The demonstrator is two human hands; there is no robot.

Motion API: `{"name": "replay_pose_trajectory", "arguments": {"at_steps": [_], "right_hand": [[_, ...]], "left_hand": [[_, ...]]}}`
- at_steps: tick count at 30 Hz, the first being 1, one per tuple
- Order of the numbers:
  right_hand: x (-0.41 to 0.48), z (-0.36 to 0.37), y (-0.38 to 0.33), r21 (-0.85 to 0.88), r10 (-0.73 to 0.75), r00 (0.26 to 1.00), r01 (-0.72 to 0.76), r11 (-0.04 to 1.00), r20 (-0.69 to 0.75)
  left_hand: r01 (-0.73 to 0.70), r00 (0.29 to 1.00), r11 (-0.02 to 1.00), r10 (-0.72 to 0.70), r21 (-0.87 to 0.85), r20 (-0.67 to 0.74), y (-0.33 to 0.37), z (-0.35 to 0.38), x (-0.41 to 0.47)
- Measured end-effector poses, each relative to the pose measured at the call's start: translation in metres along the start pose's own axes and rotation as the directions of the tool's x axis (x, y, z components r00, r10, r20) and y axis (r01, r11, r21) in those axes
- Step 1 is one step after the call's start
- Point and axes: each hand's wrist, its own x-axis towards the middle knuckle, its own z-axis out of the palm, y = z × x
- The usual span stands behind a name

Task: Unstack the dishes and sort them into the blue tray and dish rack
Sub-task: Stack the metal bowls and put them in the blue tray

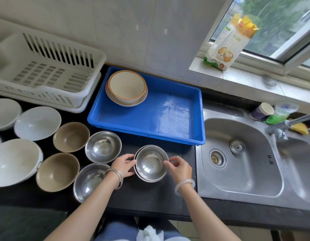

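Head view: both hands [123, 165] [181, 168] pinch perhaps three nested steel bowls [151, 163].

Four white bowls [37, 122], two tan bowls [71, 136], two loose steel bowls [103, 146].

The stacked bowls [151, 162] are polished steel, mirror-bright — like the brushed metal sink [241, 159]. The blue tray [176, 119] is glossy plastic with a scratched floor; the dish rack [46, 70] is matt white plastic. The counter [150, 197] is dark and matt.
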Motion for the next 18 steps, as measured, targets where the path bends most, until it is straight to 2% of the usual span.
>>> {"name": "replay_pose_trajectory", "arguments": {"at_steps": [3,6,11,18], "right_hand": [[0.001,0.007,0.002,0.198,0.177,0.973,-0.205,0.958,0.149],[0.003,0.012,0.002,0.240,0.248,0.944,-0.298,0.924,0.218],[0.006,0.003,-0.010,0.286,0.171,0.966,-0.223,0.932,0.196],[0.040,-0.024,-0.070,0.384,0.024,0.979,-0.103,0.918,0.204]], "left_hand": [[0.027,0.999,0.999,-0.025,-0.038,0.039,0.001,-0.002,0.000],[0.021,0.999,1.000,-0.020,-0.021,0.049,0.004,-0.002,0.002],[-0.050,0.999,0.999,0.050,-0.020,0.019,0.020,0.000,0.000],[-0.185,0.982,0.978,0.187,-0.097,0.018,0.086,0.012,0.012]]}}
